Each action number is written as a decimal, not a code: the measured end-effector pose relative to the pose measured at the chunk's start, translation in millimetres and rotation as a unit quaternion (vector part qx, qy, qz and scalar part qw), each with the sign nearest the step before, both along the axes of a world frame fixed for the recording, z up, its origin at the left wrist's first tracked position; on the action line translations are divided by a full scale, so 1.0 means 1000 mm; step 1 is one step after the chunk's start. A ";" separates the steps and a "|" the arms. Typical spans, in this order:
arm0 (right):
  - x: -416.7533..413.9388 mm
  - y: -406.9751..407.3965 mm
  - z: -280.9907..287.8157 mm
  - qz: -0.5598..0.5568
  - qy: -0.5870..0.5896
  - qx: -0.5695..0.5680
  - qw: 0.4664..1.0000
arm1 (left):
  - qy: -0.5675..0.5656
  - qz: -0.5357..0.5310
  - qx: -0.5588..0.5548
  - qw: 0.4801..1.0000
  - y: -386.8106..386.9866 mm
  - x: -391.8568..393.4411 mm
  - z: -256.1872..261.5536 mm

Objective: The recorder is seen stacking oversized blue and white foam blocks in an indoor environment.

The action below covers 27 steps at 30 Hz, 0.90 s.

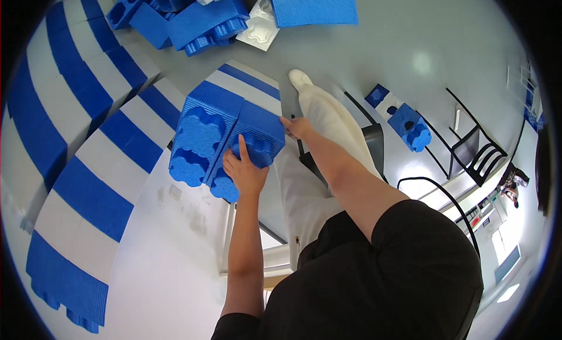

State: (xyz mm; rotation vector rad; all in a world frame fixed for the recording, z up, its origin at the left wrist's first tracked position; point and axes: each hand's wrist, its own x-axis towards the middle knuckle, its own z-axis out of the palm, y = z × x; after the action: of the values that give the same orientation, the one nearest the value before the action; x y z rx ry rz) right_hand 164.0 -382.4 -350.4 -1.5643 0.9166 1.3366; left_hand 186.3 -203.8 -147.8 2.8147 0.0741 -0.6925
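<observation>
In front of me stands a stack of alternating blue and white foam blocks (250, 82), leaning in the wide view. On top, two ribbed blue foam blocks sit side by side with a narrow seam between them. Rounded knobs rise from their upper faces. My left hand (246, 171) rests on the right-hand blue block (262, 120), its index finger along one knob and its other fingers curled between knobs. At that block's right corner, my right hand (299, 127) has its fingers against the edge; the fingertips are partly hidden.
Tall striped foam stacks (103, 164) line the left, by a white wall (175, 248). Loose blue blocks (206, 22) and a white moulded piece (260, 30) lie on the grey floor ahead. A short blue-and-white stack (401, 118) and black chair (476, 153) stand right. A person (510, 190) is far right.
</observation>
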 end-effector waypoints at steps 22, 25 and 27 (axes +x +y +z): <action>0.043 -0.025 -0.021 0.252 -0.158 0.129 0.946 | 0.005 -0.001 -0.040 0.999 0.005 -0.001 -0.005; 0.043 -0.015 -0.013 0.334 -0.233 0.059 0.911 | -0.002 0.002 -0.046 0.999 0.002 -0.001 -0.006; 0.043 -0.011 -0.011 0.347 -0.278 0.014 0.896 | -0.004 0.001 -0.054 0.999 0.000 0.001 -0.006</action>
State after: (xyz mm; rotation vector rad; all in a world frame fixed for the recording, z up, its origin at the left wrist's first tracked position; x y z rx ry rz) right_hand 207.1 -392.9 -361.5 -2.1967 -0.0399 1.2152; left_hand 186.9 -203.4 -154.3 2.7139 0.0380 -0.6644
